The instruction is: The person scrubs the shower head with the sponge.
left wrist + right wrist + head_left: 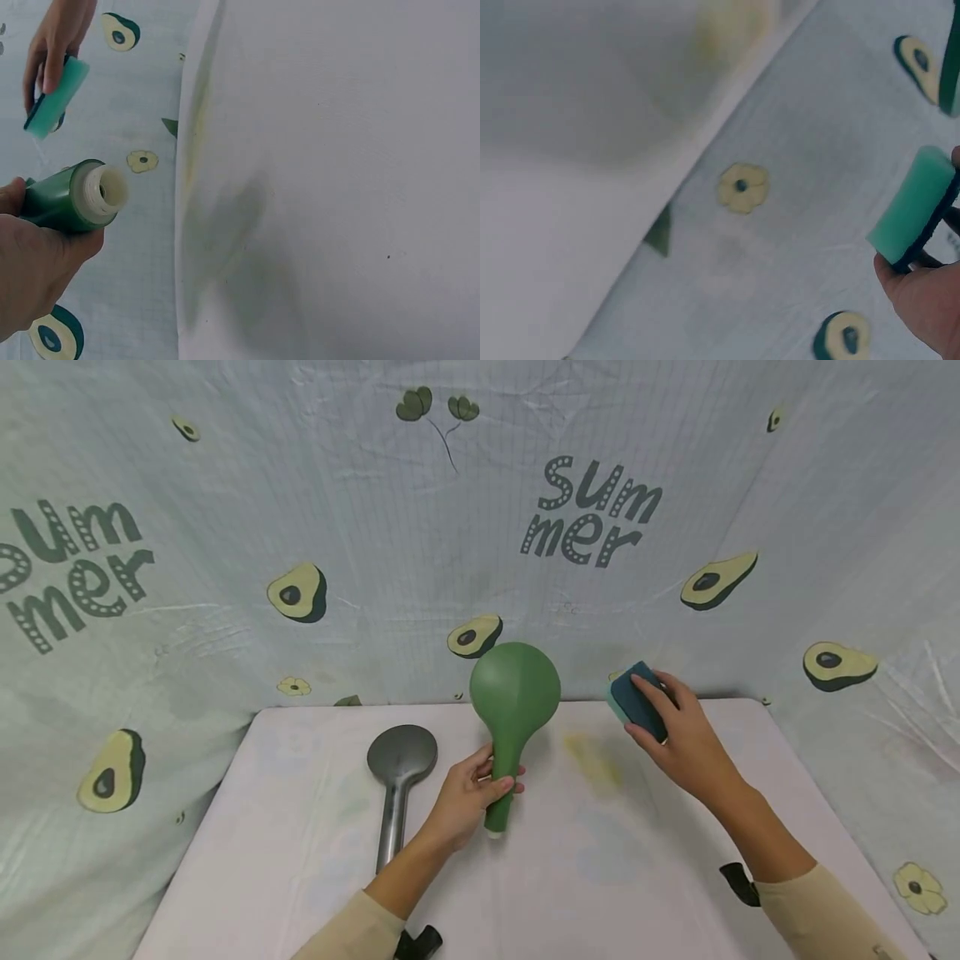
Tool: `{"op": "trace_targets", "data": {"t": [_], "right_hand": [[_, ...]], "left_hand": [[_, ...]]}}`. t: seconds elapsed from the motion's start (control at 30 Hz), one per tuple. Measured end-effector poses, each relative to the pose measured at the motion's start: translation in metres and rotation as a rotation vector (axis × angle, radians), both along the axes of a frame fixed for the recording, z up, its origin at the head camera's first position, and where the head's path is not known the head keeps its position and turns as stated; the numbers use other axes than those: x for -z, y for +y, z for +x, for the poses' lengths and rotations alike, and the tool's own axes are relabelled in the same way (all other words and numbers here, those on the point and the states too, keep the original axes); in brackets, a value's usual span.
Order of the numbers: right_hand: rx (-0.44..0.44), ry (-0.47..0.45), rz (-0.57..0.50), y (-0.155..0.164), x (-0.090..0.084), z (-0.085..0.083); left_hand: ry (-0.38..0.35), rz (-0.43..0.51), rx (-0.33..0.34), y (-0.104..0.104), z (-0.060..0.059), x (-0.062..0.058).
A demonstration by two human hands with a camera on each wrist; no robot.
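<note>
In the head view, my left hand (480,789) grips a green hand shower head (515,689) by its handle, the round head up. Its white threaded end (105,191) points toward the left wrist camera and shows an open hole. My right hand (678,727) holds a sponge (637,702) with a dark blue scouring side and a teal foam side, raised over the table's back right. The teal foam (915,206) shows between fingers and thumb in the right wrist view. A gap separates the sponge from the shower head.
A grey shower head with a shiny handle (393,822) lies on the pale table (570,893), left of my left forearm, its lower end hidden. A yellow patch (594,762) marks the table between the hands. An avocado-print cloth (375,527) hangs behind the table.
</note>
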State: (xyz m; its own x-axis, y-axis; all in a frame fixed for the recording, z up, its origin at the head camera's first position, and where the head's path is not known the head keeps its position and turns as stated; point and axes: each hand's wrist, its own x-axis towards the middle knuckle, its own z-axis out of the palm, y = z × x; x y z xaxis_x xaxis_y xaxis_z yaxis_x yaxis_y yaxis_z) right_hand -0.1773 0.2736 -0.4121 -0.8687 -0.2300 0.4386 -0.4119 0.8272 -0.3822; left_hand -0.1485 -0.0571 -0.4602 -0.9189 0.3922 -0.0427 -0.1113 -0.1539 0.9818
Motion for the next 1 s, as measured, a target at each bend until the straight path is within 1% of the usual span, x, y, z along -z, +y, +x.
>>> {"op": "trace_targets", "data": {"t": [0.2, 0.37, 0.5, 0.67, 0.8, 0.9, 1.0], "right_hand": [[-0.103, 0.148, 0.051, -0.033, -0.017, 0.007], [-0.195, 0.233, 0.137, -0.057, -0.029, 0.012], [-0.261, 0.298, 0.206, -0.077, -0.033, 0.014], [-0.334, 0.377, 0.288, -0.101, -0.035, 0.021], [-0.374, 0.446, 0.360, -0.116, -0.031, 0.027], [-0.400, 0.479, 0.385, -0.125, -0.028, 0.028], [-0.415, 0.494, 0.395, -0.130, -0.026, 0.028]], "left_hand": [[0.008, 0.035, 0.003, 0.001, 0.002, 0.000], [0.016, 0.040, -0.007, 0.003, 0.003, -0.001], [0.034, 0.037, -0.004, 0.006, 0.003, -0.003], [0.078, 0.053, -0.007, 0.007, 0.002, -0.004], [0.093, 0.054, -0.034, 0.008, 0.003, -0.004], [0.102, 0.042, -0.058, 0.008, 0.004, -0.005], [0.110, 0.040, -0.067, 0.007, 0.006, -0.006]]}}
